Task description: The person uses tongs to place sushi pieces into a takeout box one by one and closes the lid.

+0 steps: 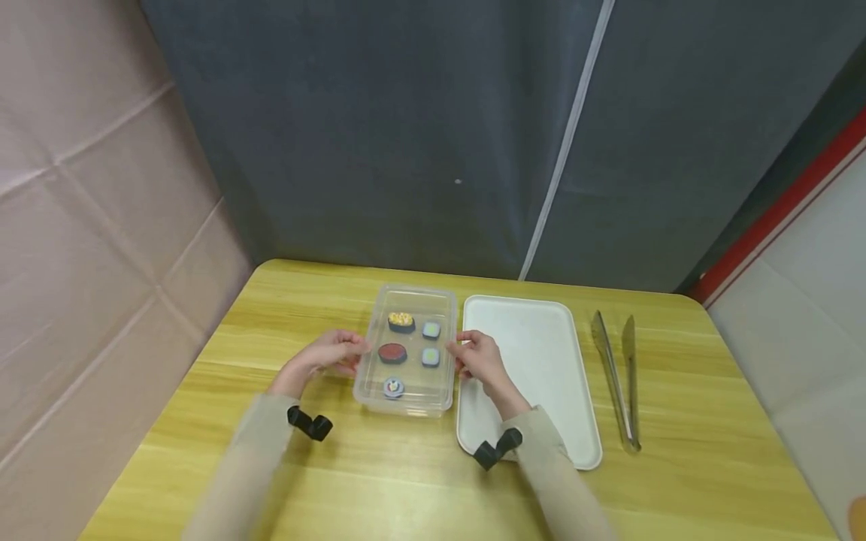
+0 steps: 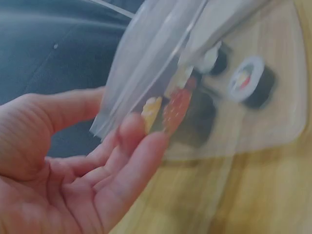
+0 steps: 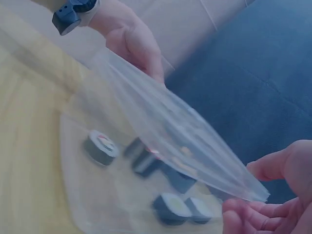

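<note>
A clear plastic lid (image 2: 146,53) is held over a clear plastic box (image 3: 66,170), its near side raised in the wrist views. My left hand (image 1: 331,352) pinches the lid's left edge, thumb above and fingers below. On the opposite edge, my right hand (image 1: 479,356) grips it the same way. Toy-like sushi pieces lie inside the box: a yellow-topped one (image 1: 401,322), a red roe-topped one (image 1: 392,353), a round roll (image 1: 393,388) and two square green-centred rolls, one (image 1: 431,330) behind the other (image 1: 430,357).
A white tray (image 1: 534,353) lies right of the box, partly beneath my right forearm. Metal tongs (image 1: 619,383) rest beyond it, arms spread. All stand on a yellow wood-grain table (image 1: 304,488), with a dark curtain (image 1: 379,135) along the back edge.
</note>
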Tool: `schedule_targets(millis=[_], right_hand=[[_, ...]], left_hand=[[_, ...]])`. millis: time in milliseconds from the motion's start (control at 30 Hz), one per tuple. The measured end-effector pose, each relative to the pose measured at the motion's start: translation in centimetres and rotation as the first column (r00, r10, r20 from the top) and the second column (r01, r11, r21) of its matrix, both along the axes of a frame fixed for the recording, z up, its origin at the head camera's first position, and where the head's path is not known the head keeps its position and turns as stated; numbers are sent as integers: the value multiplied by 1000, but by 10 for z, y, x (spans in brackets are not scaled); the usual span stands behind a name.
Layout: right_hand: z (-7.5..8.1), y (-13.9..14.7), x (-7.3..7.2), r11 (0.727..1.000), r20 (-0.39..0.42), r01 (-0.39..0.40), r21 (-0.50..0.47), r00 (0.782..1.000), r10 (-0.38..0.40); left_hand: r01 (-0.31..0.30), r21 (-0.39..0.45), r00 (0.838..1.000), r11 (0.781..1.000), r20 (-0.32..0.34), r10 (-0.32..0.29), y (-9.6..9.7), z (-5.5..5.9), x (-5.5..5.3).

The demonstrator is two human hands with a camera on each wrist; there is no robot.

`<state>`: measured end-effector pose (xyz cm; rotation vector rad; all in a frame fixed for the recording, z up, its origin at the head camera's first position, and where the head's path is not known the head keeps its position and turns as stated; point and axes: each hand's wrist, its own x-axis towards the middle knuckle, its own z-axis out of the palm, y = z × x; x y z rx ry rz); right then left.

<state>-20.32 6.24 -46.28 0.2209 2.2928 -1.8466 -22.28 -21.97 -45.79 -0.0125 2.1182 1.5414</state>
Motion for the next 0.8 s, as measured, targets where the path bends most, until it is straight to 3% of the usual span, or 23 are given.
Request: schedule_targets(millis=[133, 300, 433, 533, 800], right_hand=[[6, 6, -22, 1000, 39, -17, 8, 999, 17], [5, 8, -56, 998, 96, 18, -56, 995, -13], [3, 7, -73, 997, 128, 43, -63, 991, -34], [1, 5, -78, 998, 139, 43, -56, 990, -35], [-1, 1, -80, 999, 142, 34, -29, 989, -29]], left_hand=[[72, -55, 997, 996, -2, -72, 0, 10, -23], [64, -65, 997, 996, -45, -67, 11, 15, -59], [16, -79, 999, 997, -33, -19, 18, 10, -79], [-17, -96, 1000, 995, -10, 16, 21, 9, -85], [-16, -60, 1000, 998, -20, 15, 20, 4, -87]])
